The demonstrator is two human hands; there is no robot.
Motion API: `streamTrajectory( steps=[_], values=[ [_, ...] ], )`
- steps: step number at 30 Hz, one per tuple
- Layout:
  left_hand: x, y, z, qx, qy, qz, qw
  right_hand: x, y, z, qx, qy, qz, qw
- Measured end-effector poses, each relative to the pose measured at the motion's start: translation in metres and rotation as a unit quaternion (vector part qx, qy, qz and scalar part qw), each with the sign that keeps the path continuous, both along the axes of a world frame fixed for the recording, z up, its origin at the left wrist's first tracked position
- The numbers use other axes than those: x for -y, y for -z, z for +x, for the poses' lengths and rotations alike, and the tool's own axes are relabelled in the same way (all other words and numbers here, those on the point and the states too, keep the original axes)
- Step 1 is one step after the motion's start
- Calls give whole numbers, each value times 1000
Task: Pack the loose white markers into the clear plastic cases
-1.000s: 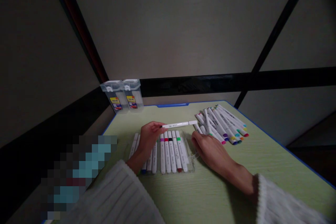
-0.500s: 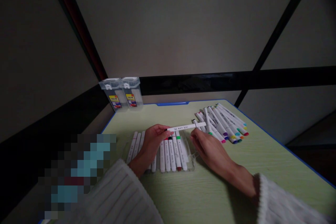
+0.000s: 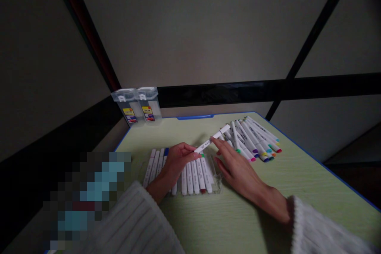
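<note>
A white marker (image 3: 205, 145) slants up to the right above the table, its lower end pinched by my left hand (image 3: 176, 161). My right hand (image 3: 239, 166) has its thumb apart from the fingers, and its fingertips touch the marker's side near the middle. Below both hands lies a clear plastic tray (image 3: 218, 184). White markers (image 3: 190, 180) lie side by side in it, some with blue, green or brown ends, and my left hand covers part of the row. A pile of loose markers (image 3: 253, 139) with coloured ends rests beyond my right hand.
Two clear lidded boxes (image 3: 126, 107) with yellow labels stand at the table's back left corner. The pale green table (image 3: 238, 222) has a blue edge and a blue handle (image 3: 195, 117) at the back. A wall rises behind it. A pixelated patch covers the lower left.
The marker has tilted from nearly level to slanting up to the right. My right hand's fingers have straightened and come to its side.
</note>
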State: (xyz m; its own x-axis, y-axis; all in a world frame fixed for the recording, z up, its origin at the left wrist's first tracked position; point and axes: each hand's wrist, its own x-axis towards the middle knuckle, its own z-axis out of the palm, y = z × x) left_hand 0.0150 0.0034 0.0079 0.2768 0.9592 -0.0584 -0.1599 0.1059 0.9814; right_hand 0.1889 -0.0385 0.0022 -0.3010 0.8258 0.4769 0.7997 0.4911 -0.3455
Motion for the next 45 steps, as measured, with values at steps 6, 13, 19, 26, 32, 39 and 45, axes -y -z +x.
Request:
streamTrajectory(
  steps=[6, 13, 19, 26, 32, 39, 45],
  values=[
    [1, -2, 3, -65, 43, 43, 996, -1, 0, 0, 8, -13, -5, 1000],
    [5, 0, 8, -100, 100, 85, 986, 0, -1, 0, 9, -40, -4, 999],
    [12, -1, 11, -107, 105, 67, 986, 0, -3, 0, -2, -64, 1, 998],
    [10, 2, 10, -93, 117, 68, 986, 2, -8, -2, 11, -101, -22, 995],
    [6, 4, 9, -97, 92, 75, 988, 2, -8, -1, 17, -125, -33, 992],
    [6, 4, 8, -119, 89, 76, 986, 3, -8, 0, 26, -149, -40, 988],
    [8, 3, 8, -110, 85, 36, 990, 2, -10, 0, 50, -150, -61, 985]
  ],
)
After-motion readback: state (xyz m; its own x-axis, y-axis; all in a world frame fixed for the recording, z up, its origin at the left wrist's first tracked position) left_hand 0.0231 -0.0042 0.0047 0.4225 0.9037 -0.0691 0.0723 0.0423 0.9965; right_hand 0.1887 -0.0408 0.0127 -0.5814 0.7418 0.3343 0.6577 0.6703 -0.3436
